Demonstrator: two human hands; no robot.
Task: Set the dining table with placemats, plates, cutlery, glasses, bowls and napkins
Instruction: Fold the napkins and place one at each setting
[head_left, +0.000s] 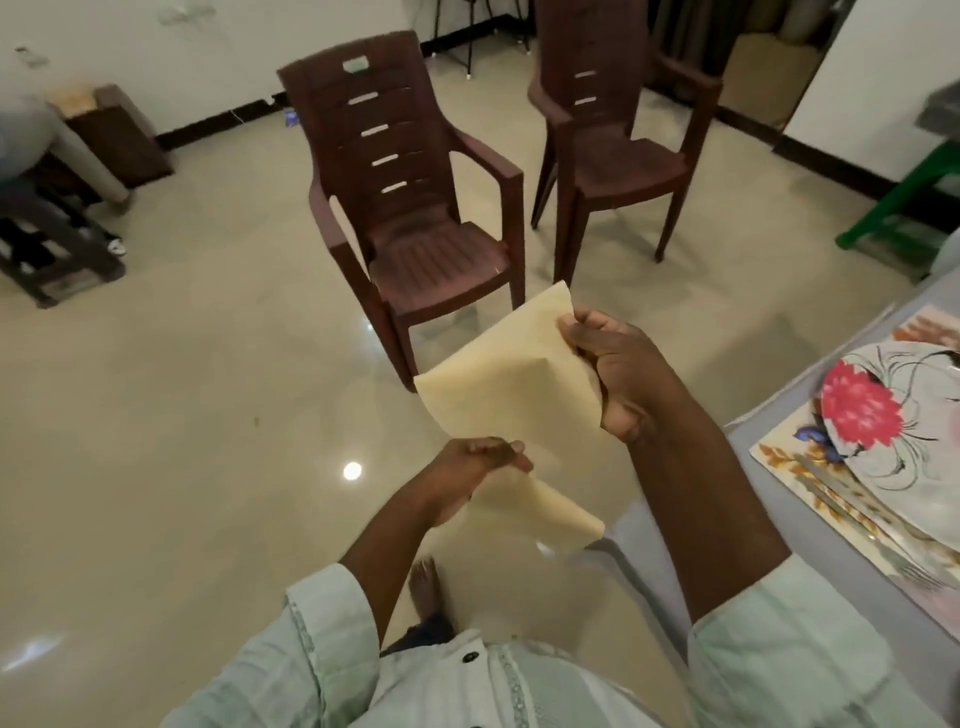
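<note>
Both hands grip one cream napkin (511, 384), held in the air above the floor. The right hand (618, 374) pinches its upper right edge; the left hand (475, 465) pinches its lower edge, the sheet curling beneath. On the bench (810, 561) at right, a flowered plate (893, 415) rests on a printed placemat (779, 457), cutlery (831, 493) beside the plate. Two brown chairs (410, 208) stand beyond on the tiled floor (182, 415).

home dining room (plastic chairs (410, 208), set table (810, 415))
</note>
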